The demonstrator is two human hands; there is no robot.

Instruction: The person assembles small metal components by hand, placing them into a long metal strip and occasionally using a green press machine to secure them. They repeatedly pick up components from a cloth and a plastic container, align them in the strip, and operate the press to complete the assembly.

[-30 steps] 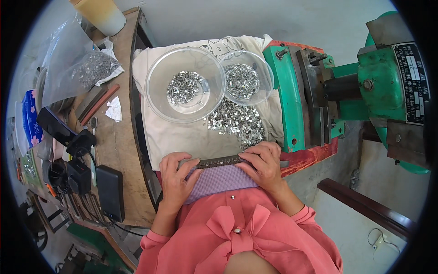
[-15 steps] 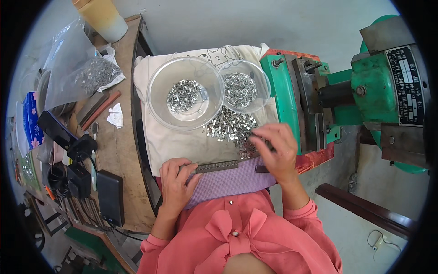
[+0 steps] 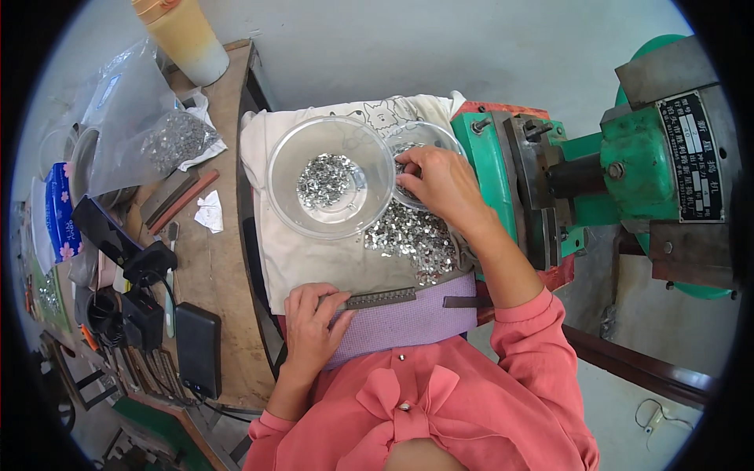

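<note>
My left hand [image 3: 314, 318] grips the left end of a dark slotted metal strip [image 3: 382, 298], which lies across a purple textured cloth [image 3: 400, 326]. Over the smaller clear plastic bowl [image 3: 448, 140], my right hand [image 3: 441, 182] reaches in with thumb and fingers drawn together; whatever they pinch is too small to make out. That bowl holds small shiny metal pieces, partly hidden by the hand. Beside it on the left stands a larger clear bowl [image 3: 280, 208] with more metal bits [image 3: 323, 179]. A loose pile of silvery pieces [image 3: 412, 239] is spread on the pale cloth below the bowls.
A second dark metal bar [image 3: 465, 301] lies at the purple cloth's right side. To the right stands a green press machine [image 3: 640, 169]. The wooden table [image 3: 228, 314] on the left carries a black power bank [image 3: 198, 349], a bag of metal pieces [image 3: 177, 141] and a yellowish bottle [image 3: 184, 39].
My right hand has moved up and away from the loose pile to the smaller bowl. My left hand stays on the slotted strip. The whole view has shifted slightly.
</note>
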